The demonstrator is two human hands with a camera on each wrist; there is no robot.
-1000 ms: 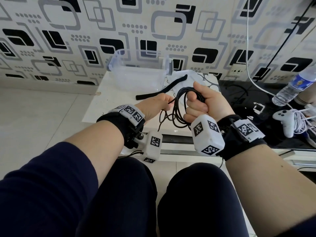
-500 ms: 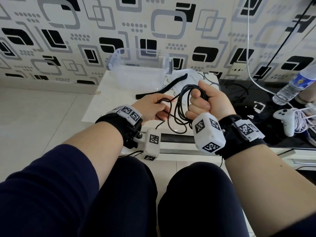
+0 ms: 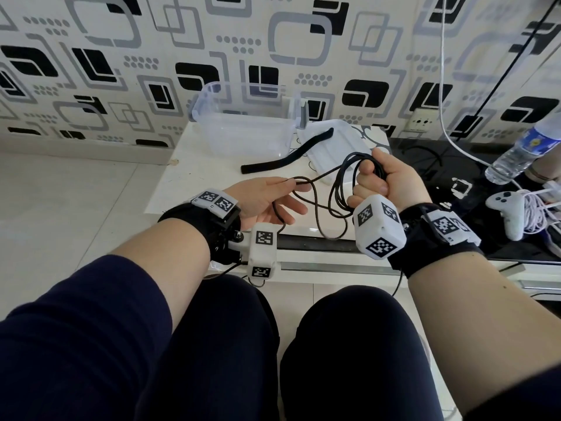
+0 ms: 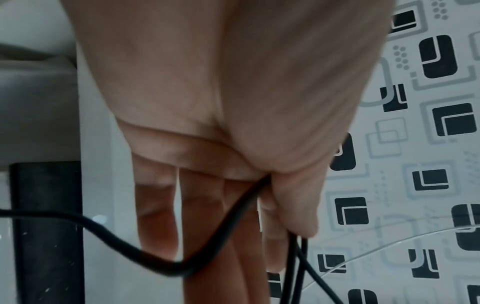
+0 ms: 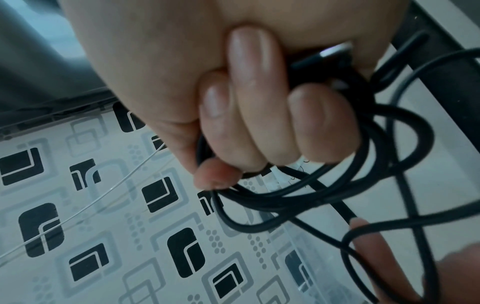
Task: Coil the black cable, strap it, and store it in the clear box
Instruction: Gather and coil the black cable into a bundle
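My right hand (image 3: 394, 180) grips a bundle of loops of the black cable (image 3: 335, 189) in its fist above the white table; the right wrist view shows its fingers (image 5: 259, 113) curled round the coil (image 5: 285, 205). To the left, my left hand (image 3: 264, 199) lies palm up with straight fingers. Its thumb (image 4: 293, 201) pinches a loose strand (image 4: 155, 265) against the index finger. That strand sags in a loop between the two hands. A black strap (image 3: 285, 161) lies flat on the table beyond the hands. The clear box (image 3: 246, 129) stands open at the back by the wall.
The box lid (image 3: 334, 153) lies right of the box, under the strap's far end. On the black glass surface (image 3: 440, 165) to the right are a water bottle (image 3: 522, 147) and a white game controller (image 3: 507, 208) with a wound white cord. A white wire (image 3: 443, 86) hangs down the wall.
My left hand has moved left, away from the right hand, and its fingers have straightened, drawing a strand out of the coil. The right hand has risen slightly, still gripping the loops.
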